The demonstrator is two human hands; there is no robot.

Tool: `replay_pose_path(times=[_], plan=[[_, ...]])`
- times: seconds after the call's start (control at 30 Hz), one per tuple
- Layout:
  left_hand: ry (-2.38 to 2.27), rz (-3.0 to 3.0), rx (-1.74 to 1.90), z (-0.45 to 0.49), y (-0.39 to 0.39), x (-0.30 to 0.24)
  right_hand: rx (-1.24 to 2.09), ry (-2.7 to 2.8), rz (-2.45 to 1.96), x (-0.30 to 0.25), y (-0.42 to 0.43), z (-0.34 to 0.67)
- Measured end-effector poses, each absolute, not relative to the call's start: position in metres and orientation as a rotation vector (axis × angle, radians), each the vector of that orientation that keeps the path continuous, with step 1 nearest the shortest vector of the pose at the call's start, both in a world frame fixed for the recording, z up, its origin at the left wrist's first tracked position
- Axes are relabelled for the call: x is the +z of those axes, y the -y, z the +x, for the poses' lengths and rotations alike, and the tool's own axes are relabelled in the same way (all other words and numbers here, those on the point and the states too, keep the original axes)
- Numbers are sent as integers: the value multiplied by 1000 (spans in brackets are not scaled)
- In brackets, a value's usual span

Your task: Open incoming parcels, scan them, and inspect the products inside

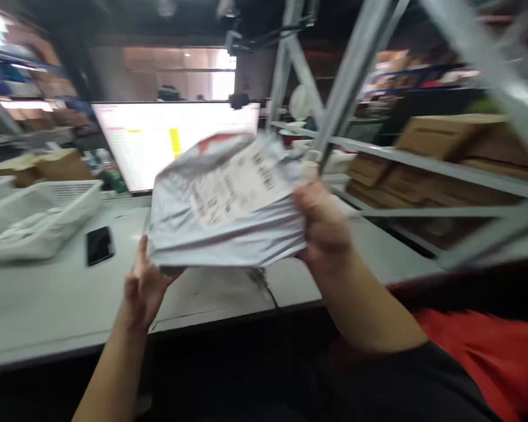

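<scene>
A light grey plastic mailer parcel is held up in front of me above the table. A white shipping label with printed text and a barcode faces me, blurred by motion. My right hand grips the parcel's right end, thumb on the near face. At its lower left corner, my left hand has hold of the parcel, with part of the fingers hidden beneath and behind it. Behind the parcel stands a lit monitor, partly covered by it.
On the white table a black phone lies left of my hands. A white basket stands farther left. Grey metal shelving with cardboard boxes borders the right side. A cable runs over the table's near edge.
</scene>
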State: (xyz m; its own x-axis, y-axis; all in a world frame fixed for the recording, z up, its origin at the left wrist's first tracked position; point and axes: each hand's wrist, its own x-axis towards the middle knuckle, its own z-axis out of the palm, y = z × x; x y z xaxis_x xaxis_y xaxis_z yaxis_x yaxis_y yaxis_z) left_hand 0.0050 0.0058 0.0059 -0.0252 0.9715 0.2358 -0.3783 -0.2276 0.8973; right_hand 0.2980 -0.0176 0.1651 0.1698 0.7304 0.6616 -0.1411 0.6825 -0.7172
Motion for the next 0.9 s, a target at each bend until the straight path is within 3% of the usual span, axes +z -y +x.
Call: replay_pose_path(times=[0.07, 0.13, 0.23, 0.33, 0.47, 0.57, 0.63, 0.9], plan=[[-870, 922, 1621, -19, 5, 4, 1063, 1376, -646, 133, -14, 252], [-989, 790, 1705, -38, 9, -1, 1164, 1687, -775, 101, -36, 228], [-1123, 795, 1755, -61, 16, -14, 757, 2243, -1000, 57, -62, 242], [-1198, 829, 1754, -73, 24, -29, 424, 2087, -1311, 15, -83, 281], [-1278, 847, 1846, -68, 22, -50, 982, 1712, -1633, -21, -88, 305], [-1259, 888, 1905, -61, 16, -66, 1458, 1384, -1548, -16, -83, 299], [-1269, 995, 1889, -60, 14, -74, 1593, 1289, -1462, 3, -79, 295], [-1416, 1191, 1782, -69, 16, -84, 1591, 1700, -1248, 97, -57, 289]])
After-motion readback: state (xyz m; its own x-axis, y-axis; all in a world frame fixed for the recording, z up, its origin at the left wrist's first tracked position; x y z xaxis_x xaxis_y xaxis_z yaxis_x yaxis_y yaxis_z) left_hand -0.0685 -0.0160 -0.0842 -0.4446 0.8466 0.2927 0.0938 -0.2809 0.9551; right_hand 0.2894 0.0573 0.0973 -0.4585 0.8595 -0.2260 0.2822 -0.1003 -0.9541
